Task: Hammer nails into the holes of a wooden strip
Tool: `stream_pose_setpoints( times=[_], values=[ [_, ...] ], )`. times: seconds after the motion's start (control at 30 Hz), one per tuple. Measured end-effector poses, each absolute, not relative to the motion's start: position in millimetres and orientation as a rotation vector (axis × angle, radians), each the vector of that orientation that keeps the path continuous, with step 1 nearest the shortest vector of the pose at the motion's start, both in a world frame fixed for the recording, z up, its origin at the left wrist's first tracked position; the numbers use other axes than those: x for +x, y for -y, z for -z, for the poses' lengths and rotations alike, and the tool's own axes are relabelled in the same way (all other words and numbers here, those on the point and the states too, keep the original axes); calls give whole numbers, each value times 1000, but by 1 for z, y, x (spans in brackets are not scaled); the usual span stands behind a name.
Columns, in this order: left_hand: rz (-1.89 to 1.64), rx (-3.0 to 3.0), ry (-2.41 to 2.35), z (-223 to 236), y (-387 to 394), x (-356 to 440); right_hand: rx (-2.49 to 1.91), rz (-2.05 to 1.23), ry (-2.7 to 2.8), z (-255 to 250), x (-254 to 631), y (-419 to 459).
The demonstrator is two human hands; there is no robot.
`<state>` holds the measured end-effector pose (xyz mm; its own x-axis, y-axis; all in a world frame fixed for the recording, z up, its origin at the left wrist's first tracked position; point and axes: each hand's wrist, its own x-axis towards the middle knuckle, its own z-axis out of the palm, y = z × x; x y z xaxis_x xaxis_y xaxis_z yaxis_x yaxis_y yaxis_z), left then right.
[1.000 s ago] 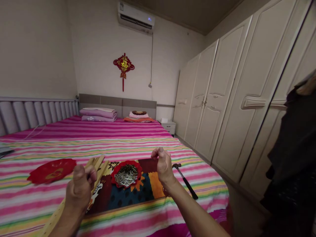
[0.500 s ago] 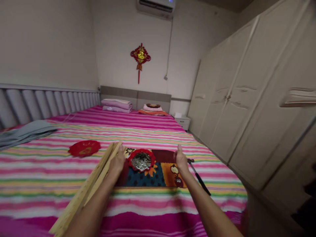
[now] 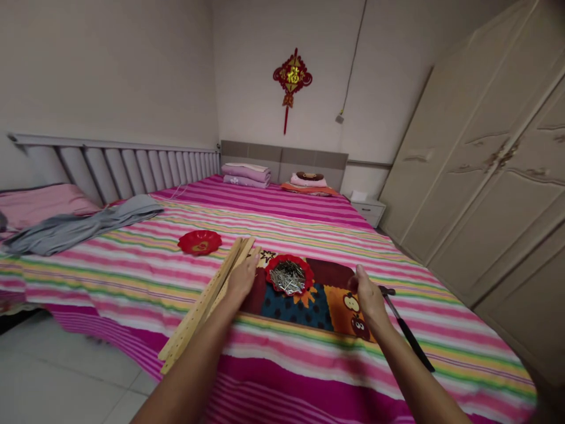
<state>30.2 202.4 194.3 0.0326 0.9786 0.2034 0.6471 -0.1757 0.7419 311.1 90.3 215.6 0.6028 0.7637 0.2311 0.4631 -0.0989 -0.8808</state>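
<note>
A colourful patterned mat (image 3: 309, 303) lies on the striped bed (image 3: 132, 277). On it sits a red dish (image 3: 289, 275) filled with metal nails. My left hand (image 3: 242, 281) rests at the mat's left edge, fingers stretched out, touching the long wooden slats (image 3: 205, 303) that lean over the bed's edge. My right hand (image 3: 367, 292) lies at the mat's right side, fingers extended, just left of a black-handled hammer (image 3: 404, 327). Neither hand holds anything.
An empty red dish (image 3: 199, 242) sits further left on the bed. Grey cloth (image 3: 83, 221) lies at the far left by the padded rail. Folded bedding (image 3: 246, 174) is at the headboard. Cream wardrobes (image 3: 494, 176) line the right side; tiled floor (image 3: 53, 377) lower left.
The view has swung left and down. Both hands went from raised and closed to stretched out at the two sides of the mat. A dark-clothed person at the right edge is out of view.
</note>
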Motion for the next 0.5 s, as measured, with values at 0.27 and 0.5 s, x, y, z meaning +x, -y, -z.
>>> stream_pose_setpoints(
  times=[0.27, 0.5],
  values=[
    [-545, 1513, -2016, -134, -223, -111, -1615, -1088, 1288, -114, 234, -52],
    [-560, 978, -1299, -113, -189, -120, -1445, -1454, 1405, -84, 154, -84]
  ],
)
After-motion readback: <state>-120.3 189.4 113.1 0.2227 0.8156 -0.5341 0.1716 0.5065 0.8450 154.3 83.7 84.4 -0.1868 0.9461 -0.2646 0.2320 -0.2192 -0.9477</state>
